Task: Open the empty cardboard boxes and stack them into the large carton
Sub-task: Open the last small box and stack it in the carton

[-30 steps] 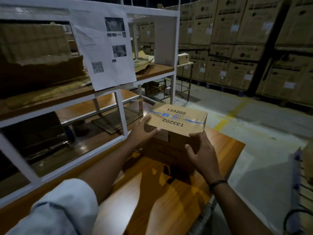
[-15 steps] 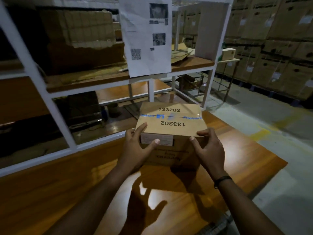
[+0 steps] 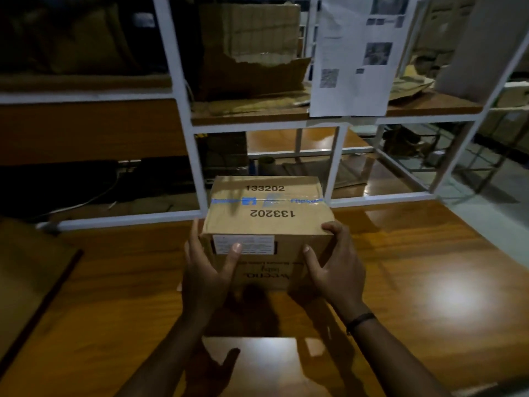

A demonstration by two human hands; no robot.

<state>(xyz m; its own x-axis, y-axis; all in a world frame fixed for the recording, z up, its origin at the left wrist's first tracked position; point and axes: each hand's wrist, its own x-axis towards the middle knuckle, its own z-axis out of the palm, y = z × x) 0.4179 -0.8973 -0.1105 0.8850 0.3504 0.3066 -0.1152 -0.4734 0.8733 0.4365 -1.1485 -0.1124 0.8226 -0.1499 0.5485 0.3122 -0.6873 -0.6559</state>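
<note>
Both hands, left [image 3: 207, 270] and right [image 3: 335, 266], clasp the taped box [image 3: 267, 222] by its near corners, thumbs on the front, steadying it on the table [image 3: 415, 282] for opening.

a cardboard box [image 3: 267, 222] is held between the left hand [image 3: 206, 273] at its left side and the right hand [image 3: 335, 270] at its right, over the table [image 3: 415, 282] (contact with the top cannot be told). a shelf rack [image 3: 183, 110] is set just behind the box; a torn carton [image 3: 252, 53] is kept on its upper shelf, with a paper sheet [image 3: 355, 53] hung to the right. a flat board [image 3: 28, 267] is laid at the table's left
</note>
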